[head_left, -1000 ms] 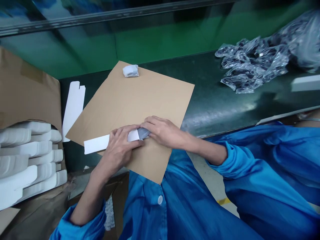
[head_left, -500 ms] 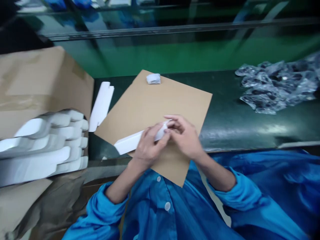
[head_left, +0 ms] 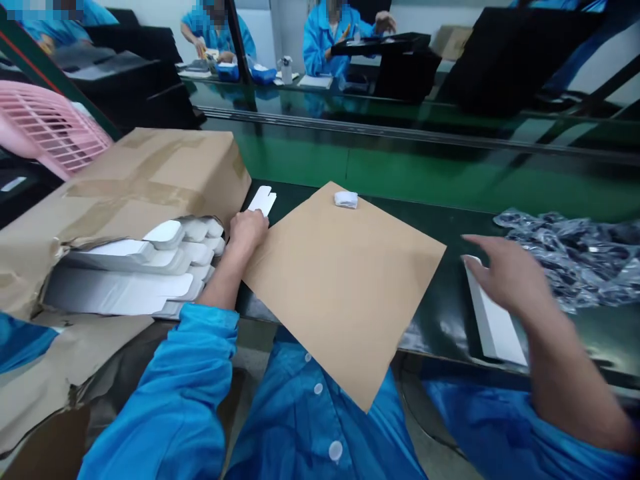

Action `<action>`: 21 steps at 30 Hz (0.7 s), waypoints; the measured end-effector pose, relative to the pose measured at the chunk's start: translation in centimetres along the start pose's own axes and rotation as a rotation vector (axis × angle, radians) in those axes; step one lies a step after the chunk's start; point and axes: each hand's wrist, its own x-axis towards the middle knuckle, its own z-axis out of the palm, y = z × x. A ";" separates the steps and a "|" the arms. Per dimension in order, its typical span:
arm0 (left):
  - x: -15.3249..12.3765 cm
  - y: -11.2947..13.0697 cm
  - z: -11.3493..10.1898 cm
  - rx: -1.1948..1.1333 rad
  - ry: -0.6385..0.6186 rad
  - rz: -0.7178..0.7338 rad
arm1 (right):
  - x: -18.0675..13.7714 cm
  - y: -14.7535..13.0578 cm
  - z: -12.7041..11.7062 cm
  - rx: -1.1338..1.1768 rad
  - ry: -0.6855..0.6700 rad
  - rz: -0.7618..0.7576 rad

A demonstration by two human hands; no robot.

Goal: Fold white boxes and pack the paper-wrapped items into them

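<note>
My left hand reaches out to the left of the brown cardboard sheet. Its fingers are curled on the near end of a flat white carton blank that lies on the dark table. My right hand hovers at the right with fingers stretched out and nothing in them. It is just above a long folded white box lying on the table. A small white wad rests at the sheet's far corner.
An opened brown carton at the left holds stacks of flat white blanks. A pink basket stands behind it. Clear plastic bags are heaped at the right. Beyond the green belt, other people in blue work.
Both hands have let go of the white box they were folding on the sheet. The box now lies at the right. My left hand has moved to the flat blank. The view has tilted up.
</note>
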 end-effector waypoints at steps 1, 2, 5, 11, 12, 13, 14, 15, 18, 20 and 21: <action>-0.2 0.3 -0.4 0.007 0.039 -0.007 | -0.5 -2.8 0.9 0.069 -0.028 -0.038; -0.5 0.6 -1.1 0.012 0.089 -0.012 | -1.0 -5.8 1.7 0.144 -0.071 -0.072; -1.8 2.4 -2.9 0.015 0.242 0.029 | -0.8 -14.0 4.5 0.697 -0.318 -0.089; -9.1 7.8 -1.8 -0.383 0.633 0.700 | 4.9 -21.6 9.7 1.338 -0.193 0.228; -10.7 8.1 -1.6 -0.434 0.665 0.800 | 5.5 -21.2 9.7 1.352 -0.160 0.233; -12.2 8.1 -1.8 -0.474 0.685 0.849 | 6.0 -20.4 9.2 1.342 -0.147 0.207; -13.5 7.8 -2.2 -0.544 0.706 0.826 | 6.2 -19.4 8.3 1.309 -0.176 0.145; -14.5 7.2 -2.8 -0.647 0.729 0.737 | 6.2 -18.3 7.0 1.253 -0.268 0.044; -15.4 4.9 -5.2 -1.024 0.422 0.404 | 5.5 -15.6 2.7 0.920 -0.730 -0.407; -14.9 3.8 -5.8 -1.102 0.033 0.326 | 4.4 -15.1 0.7 0.639 -0.860 -0.598; -14.5 3.5 -5.7 -1.105 -0.098 0.297 | 3.7 -15.2 0.3 0.509 -0.800 -0.616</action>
